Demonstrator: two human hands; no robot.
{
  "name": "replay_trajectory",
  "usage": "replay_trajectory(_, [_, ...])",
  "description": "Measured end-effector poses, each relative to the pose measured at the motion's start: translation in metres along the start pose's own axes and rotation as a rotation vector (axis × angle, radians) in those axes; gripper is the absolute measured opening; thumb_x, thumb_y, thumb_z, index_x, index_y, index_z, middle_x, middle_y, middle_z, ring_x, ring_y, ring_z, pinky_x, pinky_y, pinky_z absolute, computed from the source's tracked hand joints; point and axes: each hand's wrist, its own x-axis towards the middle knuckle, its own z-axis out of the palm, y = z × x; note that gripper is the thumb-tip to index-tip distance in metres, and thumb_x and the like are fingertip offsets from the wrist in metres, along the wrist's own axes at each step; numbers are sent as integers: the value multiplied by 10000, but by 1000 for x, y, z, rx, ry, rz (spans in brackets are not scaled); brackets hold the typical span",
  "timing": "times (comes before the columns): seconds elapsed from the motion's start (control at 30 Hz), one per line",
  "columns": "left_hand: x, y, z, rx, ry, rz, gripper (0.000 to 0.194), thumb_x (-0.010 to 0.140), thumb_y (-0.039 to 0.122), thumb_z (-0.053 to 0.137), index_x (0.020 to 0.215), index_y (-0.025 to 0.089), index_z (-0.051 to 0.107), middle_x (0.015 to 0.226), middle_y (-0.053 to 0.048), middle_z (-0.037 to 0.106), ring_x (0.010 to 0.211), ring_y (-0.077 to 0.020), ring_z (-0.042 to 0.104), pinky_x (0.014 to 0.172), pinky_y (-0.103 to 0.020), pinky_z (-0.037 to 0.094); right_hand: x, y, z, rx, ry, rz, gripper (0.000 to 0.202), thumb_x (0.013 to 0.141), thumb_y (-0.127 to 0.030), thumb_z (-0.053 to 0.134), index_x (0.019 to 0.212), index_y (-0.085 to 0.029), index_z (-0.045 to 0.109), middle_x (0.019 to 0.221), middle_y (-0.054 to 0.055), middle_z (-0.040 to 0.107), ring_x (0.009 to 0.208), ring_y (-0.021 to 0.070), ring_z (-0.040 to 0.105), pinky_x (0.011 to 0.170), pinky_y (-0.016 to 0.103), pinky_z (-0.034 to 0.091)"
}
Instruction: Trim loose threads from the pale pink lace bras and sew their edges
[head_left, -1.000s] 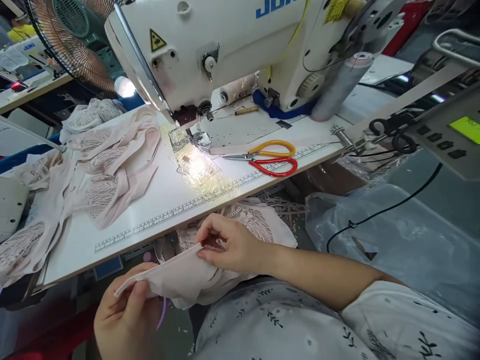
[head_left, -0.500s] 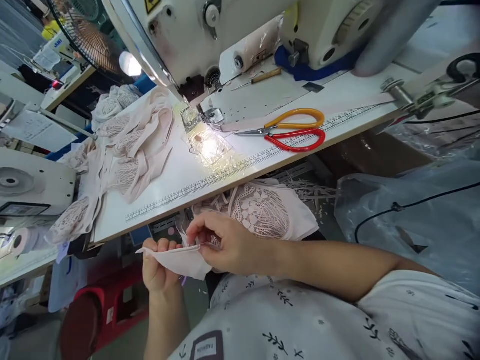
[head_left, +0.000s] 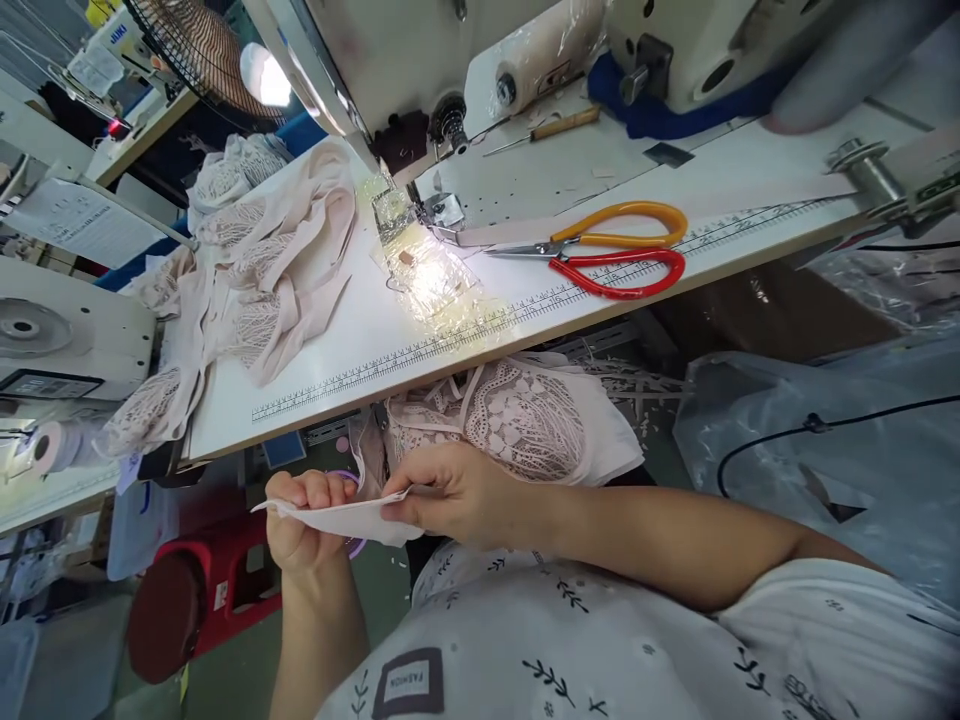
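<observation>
A pale pink fabric piece [head_left: 349, 519], seen nearly edge-on, is stretched between my hands above my lap. My left hand [head_left: 309, 515] is closed around its left end. Thumb and fingers of my right hand [head_left: 461, 497] pinch the right end. Beside my left fingers shows part of a purple loop [head_left: 355, 549]; the rest of it is hidden behind the hand and fabric. Just beyond my right hand, a pink lace bra cup [head_left: 525, 415] lies on my lap, below the table edge.
A sewing machine [head_left: 397, 70] stands over the white table [head_left: 360, 340], its needle area lit. Scissors with orange and red handles [head_left: 619, 250] lie near the front edge. Pink lace pieces [head_left: 259, 270] are heaped at left. A red stool [head_left: 225, 580] stands below; clear plastic [head_left: 750, 430] is at right.
My right fingers, raised and curled before, are now pressed onto the fabric. My left hand has shifted slightly left, and more of the purple loop shows. The view has moved a little.
</observation>
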Motion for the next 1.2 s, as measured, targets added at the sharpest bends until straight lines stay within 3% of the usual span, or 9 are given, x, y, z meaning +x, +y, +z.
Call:
replay_trajectory(0.1, [4,20,10,11,16,16,342,551,463,822,592,255,553,505,70,572,431,-93,495,416,-213,465,10,-10,-5,27,100,-98,143,761,-265,601,666,-159,595,648,-6,536,613,103,498,572,218,426])
replay_trajectory(0.2, [14,52,35,24,73,65,162,679,336,773,719,250,642,688,29,688,600,-134,619,522,-250,545,26,-40,-21,101,150,-175,163,748,-265,615,644,-168,536,626,-28,489,575,83,468,556,205,419])
replay_trajectory(0.37, [37,92,74,48,140,213,270,573,398,830,666,200,673,610,14,681,559,-149,635,519,-248,554,42,-104,-52,-48,234,-318,135,726,-296,635,732,-178,570,628,-37,507,564,85,473,548,206,426])
replay_trajectory(0.47, [45,78,82,-40,145,77,315,493,356,870,645,171,666,545,13,651,505,-121,604,486,-199,516,38,-108,-63,-305,342,-365,85,725,-247,627,756,-176,592,671,-25,556,642,107,523,632,228,449])
replay_trajectory(0.6, [40,32,84,-180,201,-186,329,475,292,882,670,163,650,595,14,654,515,-91,576,510,-181,504,26,-71,-72,-414,493,-294,213,739,-248,617,943,-188,612,830,10,617,684,117,558,636,235,465])
replay_trajectory(0.73, [27,5,84,-199,259,-270,358,465,300,888,704,169,656,638,6,669,575,-110,615,570,-200,539,17,-41,-76,-487,513,-340,169,779,-210,599,947,-193,613,888,33,647,778,136,601,685,244,487])
replay_trajectory(0.87, [24,1,77,-172,313,-267,373,442,320,896,663,168,637,605,10,663,553,-104,616,554,-188,539,13,-34,-75,-517,500,-443,85,790,-159,589,864,-190,617,892,51,660,837,151,613,716,254,492])
replay_trajectory(1.0, [22,1,73,-141,288,-236,383,426,353,896,636,170,633,592,-12,674,556,-128,630,542,-210,547,11,-36,-74,-492,492,-370,19,790,-200,606,784,-182,605,793,33,639,718,133,582,640,241,468])
replay_trajectory(1.2, [18,1,70,-173,202,-169,312,459,317,886,628,188,657,532,1,654,502,-118,614,525,-220,548,11,-44,-79,-388,418,-310,125,794,-218,622,680,-176,591,685,1,590,651,109,541,623,233,436])
